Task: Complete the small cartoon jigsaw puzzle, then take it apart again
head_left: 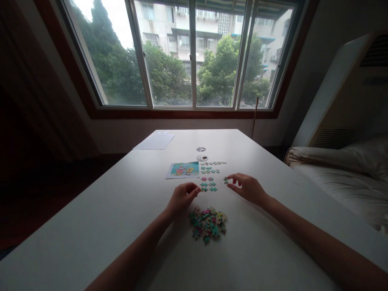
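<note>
My right hand [247, 187] pinches a small green puzzle piece [226, 180] between thumb and fingers, just above the white table [121, 218]. My left hand [182, 199] rests curled on the table, fingertips close to several sorted pieces [208, 184] laid out in rows. A heap of loose coloured puzzle pieces [208, 224] lies just in front of both hands. More sorted pieces [212, 166] sit in rows farther back. A printed reference picture [183, 169] lies to the left of them.
A small round lid [202, 158] and a round table grommet [201, 149] lie beyond the pieces. A white sheet of paper [155, 141] is at the far left edge. A bed with bedding [345, 169] stands right of the table. A window [190, 52] is ahead.
</note>
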Demonstrator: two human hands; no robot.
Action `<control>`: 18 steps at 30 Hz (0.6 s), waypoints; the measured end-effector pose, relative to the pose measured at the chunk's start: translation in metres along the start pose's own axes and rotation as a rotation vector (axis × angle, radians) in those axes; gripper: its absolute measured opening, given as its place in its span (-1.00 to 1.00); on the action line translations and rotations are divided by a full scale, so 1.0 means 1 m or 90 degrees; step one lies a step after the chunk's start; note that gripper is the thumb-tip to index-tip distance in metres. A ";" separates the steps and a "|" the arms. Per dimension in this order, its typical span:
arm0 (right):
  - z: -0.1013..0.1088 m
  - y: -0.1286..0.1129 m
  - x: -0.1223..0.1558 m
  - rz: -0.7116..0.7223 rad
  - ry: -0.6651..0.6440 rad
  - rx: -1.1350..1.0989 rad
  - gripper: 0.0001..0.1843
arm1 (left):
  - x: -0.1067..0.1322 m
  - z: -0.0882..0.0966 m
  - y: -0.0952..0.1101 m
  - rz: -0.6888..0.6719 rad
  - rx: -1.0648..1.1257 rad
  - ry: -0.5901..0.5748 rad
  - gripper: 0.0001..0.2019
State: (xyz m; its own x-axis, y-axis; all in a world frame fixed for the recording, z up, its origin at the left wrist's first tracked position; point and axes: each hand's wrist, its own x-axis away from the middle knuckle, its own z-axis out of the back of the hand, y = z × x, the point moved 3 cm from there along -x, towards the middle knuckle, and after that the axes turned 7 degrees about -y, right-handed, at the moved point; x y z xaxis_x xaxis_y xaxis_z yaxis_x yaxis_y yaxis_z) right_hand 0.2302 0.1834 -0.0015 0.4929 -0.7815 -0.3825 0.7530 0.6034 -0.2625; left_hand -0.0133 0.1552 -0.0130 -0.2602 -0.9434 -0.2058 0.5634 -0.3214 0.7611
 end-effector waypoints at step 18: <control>-0.033 0.121 -0.092 -0.243 -0.134 0.020 -0.69 | 0.000 0.009 -0.007 0.013 -0.033 -0.002 -0.75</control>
State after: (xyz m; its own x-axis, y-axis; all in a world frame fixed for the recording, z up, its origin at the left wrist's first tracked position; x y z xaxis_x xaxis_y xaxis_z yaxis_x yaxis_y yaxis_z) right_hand 0.2617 0.3330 -0.0274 0.2527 -0.9648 -0.0729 0.9098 0.2626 -0.3215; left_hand -0.0241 0.1582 -0.0124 -0.2500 -0.9497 -0.1884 0.6085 -0.3055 0.7324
